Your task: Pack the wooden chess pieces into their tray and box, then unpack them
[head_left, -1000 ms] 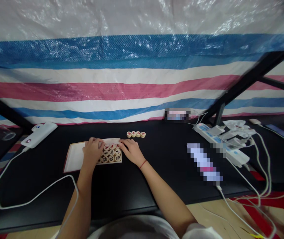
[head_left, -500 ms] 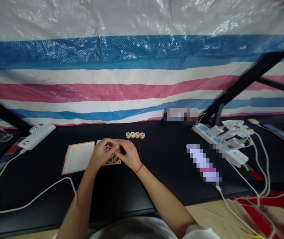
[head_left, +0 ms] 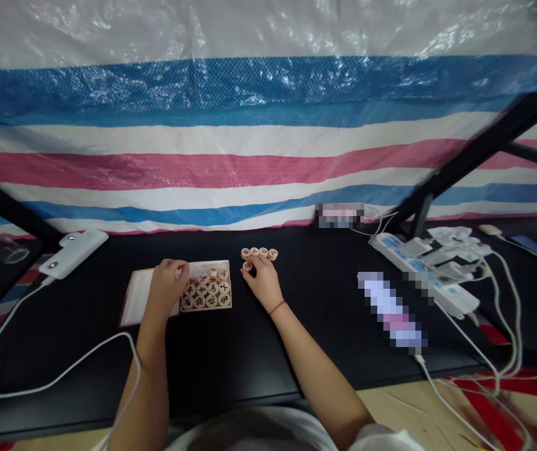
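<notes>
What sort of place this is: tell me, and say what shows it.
It looks like a makeshift indoor workspace, though I can't be sure. A striped plastic sheet hangs behind a black table, and a power strip with white plugs lies on the table's right side.

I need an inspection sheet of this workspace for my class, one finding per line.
Surface: black tabletop.
Job's things: open box holding black-marked pieces and others; lid at its left; row of four red-marked pieces beyond its right corner.
Clutter: white device, power strip, pixelated object.
Hands: left hand at the box's left side, grip unclear; right hand pinches a round piece near the row.
Cables: white cable crosses the left forearm in view; tangle by the strip.
Surroundings: striped sheet behind.
</notes>
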A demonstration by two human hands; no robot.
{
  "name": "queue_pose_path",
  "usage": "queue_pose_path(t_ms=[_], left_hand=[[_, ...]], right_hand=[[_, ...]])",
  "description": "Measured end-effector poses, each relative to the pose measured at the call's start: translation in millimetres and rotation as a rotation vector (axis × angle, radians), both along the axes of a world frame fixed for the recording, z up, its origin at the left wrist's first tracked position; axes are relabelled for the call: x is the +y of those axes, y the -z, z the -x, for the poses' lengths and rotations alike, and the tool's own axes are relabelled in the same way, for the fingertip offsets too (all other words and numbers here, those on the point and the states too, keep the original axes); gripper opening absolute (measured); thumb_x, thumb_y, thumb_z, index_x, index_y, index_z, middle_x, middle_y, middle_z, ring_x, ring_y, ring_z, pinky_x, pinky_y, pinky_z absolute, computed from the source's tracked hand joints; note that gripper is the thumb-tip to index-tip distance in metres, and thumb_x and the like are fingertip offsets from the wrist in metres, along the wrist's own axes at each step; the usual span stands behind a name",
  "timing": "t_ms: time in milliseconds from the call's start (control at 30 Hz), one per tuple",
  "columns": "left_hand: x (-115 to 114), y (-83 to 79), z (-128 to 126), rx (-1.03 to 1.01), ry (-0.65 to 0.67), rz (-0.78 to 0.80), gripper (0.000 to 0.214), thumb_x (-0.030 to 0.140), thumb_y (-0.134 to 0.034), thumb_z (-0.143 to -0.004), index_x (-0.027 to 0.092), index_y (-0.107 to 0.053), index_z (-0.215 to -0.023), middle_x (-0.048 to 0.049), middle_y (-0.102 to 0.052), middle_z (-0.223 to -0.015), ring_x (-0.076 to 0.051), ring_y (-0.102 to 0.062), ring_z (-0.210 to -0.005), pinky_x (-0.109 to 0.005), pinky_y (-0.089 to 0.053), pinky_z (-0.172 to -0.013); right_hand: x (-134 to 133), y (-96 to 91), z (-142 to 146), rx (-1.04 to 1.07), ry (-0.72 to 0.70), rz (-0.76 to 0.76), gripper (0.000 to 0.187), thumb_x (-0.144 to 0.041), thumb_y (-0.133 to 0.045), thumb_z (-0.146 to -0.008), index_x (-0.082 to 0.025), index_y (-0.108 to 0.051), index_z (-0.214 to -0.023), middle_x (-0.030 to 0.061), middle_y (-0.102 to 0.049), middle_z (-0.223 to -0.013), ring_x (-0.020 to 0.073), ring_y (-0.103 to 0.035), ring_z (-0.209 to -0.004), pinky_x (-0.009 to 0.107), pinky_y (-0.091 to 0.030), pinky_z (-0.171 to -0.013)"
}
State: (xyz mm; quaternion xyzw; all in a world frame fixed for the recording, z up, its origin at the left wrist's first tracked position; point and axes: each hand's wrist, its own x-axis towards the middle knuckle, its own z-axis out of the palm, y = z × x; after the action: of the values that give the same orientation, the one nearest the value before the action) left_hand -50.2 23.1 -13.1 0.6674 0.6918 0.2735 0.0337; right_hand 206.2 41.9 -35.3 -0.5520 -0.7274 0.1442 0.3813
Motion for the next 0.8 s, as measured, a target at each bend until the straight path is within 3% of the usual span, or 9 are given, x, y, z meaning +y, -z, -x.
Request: queue_pose_path(t_ms=[233,333,433,600,800], left_hand=[[-1.2,0.8,-12.5,0.111,0.044,0.034,0.033,0.037,-0.048,-0.086,0.02,-0.076,-0.092,-0.0106,-0.062,-0.089,-0.026,-0.057,-0.094,-0.039,-0.043,-0.089],[-6.1,-5.8,-29.3,0.126,0.033,0.062,0.031,0.039,-0.048,-0.09,0.028,-0.075,-0.102,-0.009,-0.063,-0.11,-0.027,-0.051,-0.106,-0.042,-0.04,-0.09],[-10.8,-11.7,-42.3,0.127,0.092,0.13,0.028,0.039,-0.047,-0.092,0.035,-0.073,-0.102,-0.0023,-0.062,-0.127,-0.03,-0.045,-0.115,-0.047,-0.035,-0.093],[-12.2,-15.0,-44.8,0.087,0.142,0.131,0.024,0.036,-0.052,-0.088,0.031,-0.075,-0.089,-0.0013,-0.067,-0.12,-0.03,-0.047,-0.114,-0.049,-0.031,-0.094],[-11.2,-17.9,-42.1,0.007,0.181,0.152,0.02,0.036,-0.056,-0.084,0.03,-0.074,-0.081,-0.0019,-0.073,-0.104,-0.031,-0.049,-0.112,-0.05,-0.031,-0.095]], right_hand=[[-2.3,-1.9,0.3,-0.074,0.049,0.026,0.008,-0.019,-0.06,-0.081,-0.019,-0.066,-0.088,0.0071,-0.061,-0.089,0.0217,-0.058,-0.083,0.034,-0.049,-0.08],[-6.7,-7.2,5.5,-0.053,0.031,-0.059,0.015,-0.022,-0.056,-0.085,-0.019,-0.067,-0.095,0.0085,-0.061,-0.093,0.0222,-0.058,-0.088,0.036,-0.047,-0.084],[-15.7,-15.4,16.3,-0.055,-0.073,-0.136,0.021,-0.024,-0.052,-0.089,-0.02,-0.066,-0.104,0.0093,-0.063,-0.103,0.023,-0.056,-0.098,0.037,-0.045,-0.089],[-27.0,-22.6,31.3,-0.102,-0.265,-0.119,0.028,-0.022,-0.049,-0.091,-0.021,-0.065,-0.114,0.0085,-0.064,-0.117,0.0237,-0.053,-0.111,0.04,-0.043,-0.095],[-27.0,-21.1,32.4,-0.092,-0.36,-0.11,0.033,-0.022,-0.049,-0.092,-0.022,-0.061,-0.123,0.0067,-0.064,-0.124,0.0237,-0.048,-0.123,0.043,-0.038,-0.105]])
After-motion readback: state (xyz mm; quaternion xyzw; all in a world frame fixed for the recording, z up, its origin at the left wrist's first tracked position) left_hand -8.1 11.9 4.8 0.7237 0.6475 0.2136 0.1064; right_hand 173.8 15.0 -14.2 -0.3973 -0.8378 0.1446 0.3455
